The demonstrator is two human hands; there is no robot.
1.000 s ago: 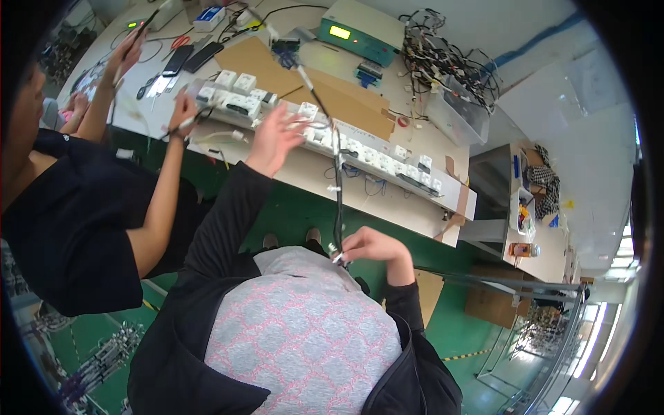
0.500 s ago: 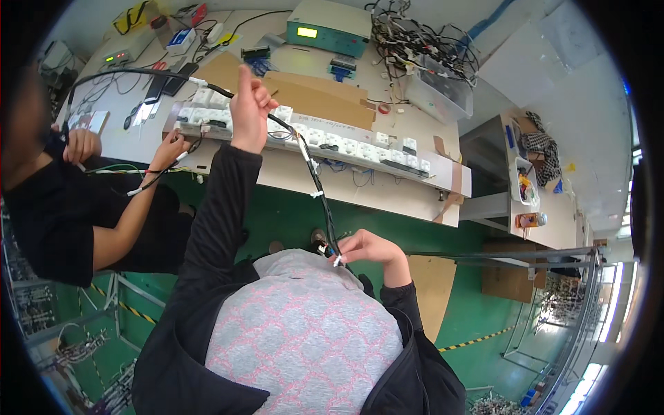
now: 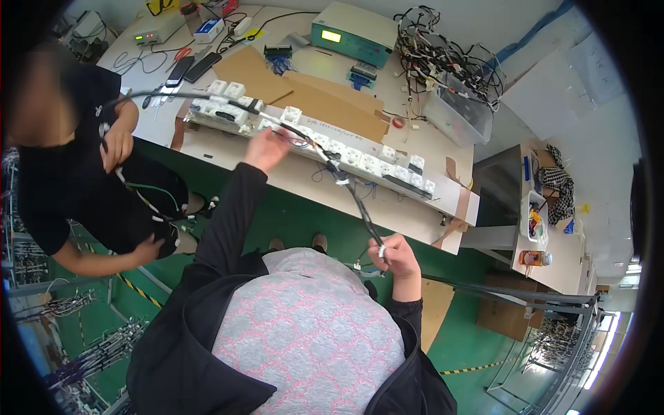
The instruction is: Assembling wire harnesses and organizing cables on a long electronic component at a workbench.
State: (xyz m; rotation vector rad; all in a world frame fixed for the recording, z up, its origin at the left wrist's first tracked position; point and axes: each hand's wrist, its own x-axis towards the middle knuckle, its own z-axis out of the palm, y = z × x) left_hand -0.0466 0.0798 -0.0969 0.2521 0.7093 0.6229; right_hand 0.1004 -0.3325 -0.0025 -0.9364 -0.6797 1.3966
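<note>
A long black wire harness [image 3: 360,203] with white bands runs from the far left, over the white connector board, down to my right hand. My right hand [image 3: 398,257] is closed around its near end beside a white band, with a few loose wire ends [image 3: 366,271] hanging by it. My left hand [image 3: 268,150] is raised at the board's front edge, its blurred fingertips up against the harness; whether they grip it does not show clearly. Beneath the harness is the connector board [image 3: 353,153], a long strip with rows of white sockets.
At the left a co-worker in black [image 3: 90,159] has wires [image 3: 149,200] by their lap. On the table [image 3: 408,214] are a green-fronted instrument [image 3: 349,38], cardboard [image 3: 332,104] and a clear bin [image 3: 460,114] under tangled cables [image 3: 436,55]. A side table [image 3: 508,238] stands right.
My left hand has come down and its raised finger is no longer upright. My right hand has moved up and right with the harness end. The co-worker's hands have moved away from the board.
</note>
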